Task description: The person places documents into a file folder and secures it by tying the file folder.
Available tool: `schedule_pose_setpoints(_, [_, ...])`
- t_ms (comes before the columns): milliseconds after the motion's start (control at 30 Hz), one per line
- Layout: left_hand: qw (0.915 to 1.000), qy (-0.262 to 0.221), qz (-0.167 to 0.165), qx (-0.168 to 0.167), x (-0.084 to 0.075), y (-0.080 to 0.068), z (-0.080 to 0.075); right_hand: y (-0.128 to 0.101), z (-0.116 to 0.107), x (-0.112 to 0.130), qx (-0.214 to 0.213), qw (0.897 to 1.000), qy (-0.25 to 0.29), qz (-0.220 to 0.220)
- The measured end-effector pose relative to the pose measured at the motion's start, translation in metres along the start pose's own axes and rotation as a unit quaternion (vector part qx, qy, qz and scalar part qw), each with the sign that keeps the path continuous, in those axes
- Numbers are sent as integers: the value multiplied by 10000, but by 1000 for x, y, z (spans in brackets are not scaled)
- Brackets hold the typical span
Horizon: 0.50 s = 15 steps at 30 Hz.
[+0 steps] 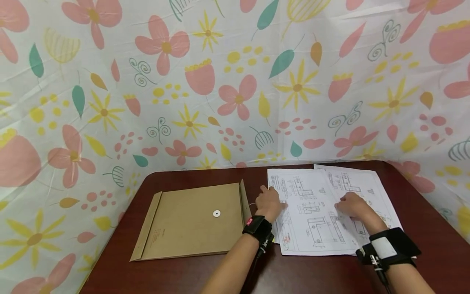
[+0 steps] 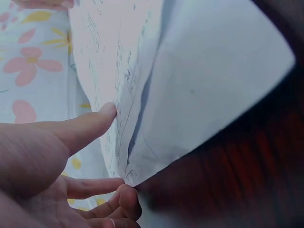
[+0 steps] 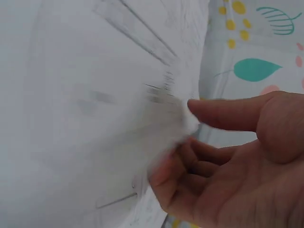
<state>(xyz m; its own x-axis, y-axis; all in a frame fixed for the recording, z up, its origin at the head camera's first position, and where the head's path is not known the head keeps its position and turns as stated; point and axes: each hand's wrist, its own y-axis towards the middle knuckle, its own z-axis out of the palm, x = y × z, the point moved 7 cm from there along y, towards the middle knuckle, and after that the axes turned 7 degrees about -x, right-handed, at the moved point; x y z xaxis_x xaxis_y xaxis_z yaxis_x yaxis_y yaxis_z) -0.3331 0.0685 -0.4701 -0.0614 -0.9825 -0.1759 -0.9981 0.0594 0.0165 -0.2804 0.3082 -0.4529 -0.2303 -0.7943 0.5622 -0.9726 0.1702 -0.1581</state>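
Observation:
Two white sheets with technical drawings lie overlapped on the dark brown table [image 1: 323, 273]. My left hand [image 1: 269, 202] is at the left edge of the front sheet [image 1: 312, 192]. In the left wrist view the left hand [image 2: 118, 147] has its thumb on top of the paper [image 2: 199, 80] and its curled fingers under the lifted corner. My right hand [image 1: 350, 204] sits where the front sheet's right edge overlaps the rear sheet [image 1: 367, 183]. In the right wrist view, which is blurred, the right hand [image 3: 185, 137] has its thumb on the paper [image 3: 95, 95] and its fingers curled at the paper's edge.
A brown kraft envelope [image 1: 191, 222] with a white button clasp [image 1: 216, 213] lies flat to the left of the sheets, flap side towards them. A floral cloth [image 1: 235, 81] hangs behind and around the table. Black wrist straps [image 1: 258, 226] are on both arms.

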Motion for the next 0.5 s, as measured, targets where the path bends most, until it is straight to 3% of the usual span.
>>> schedule_pose_setpoints(233, [9994, -353, -1, -46, 3, 0, 1, 1, -1, -4, -219, 9991, 266, -266])
schedule_pose_setpoints(333, [9993, -369, 74, -86, 4, -2, -4, -2, -6, -2, -296, 9972, 572, -386])
schedule_pose_setpoints(500, [9960, -818, 193, -309, 8, -8, -19, -9, -24, 7, -651, 9919, 819, -726])
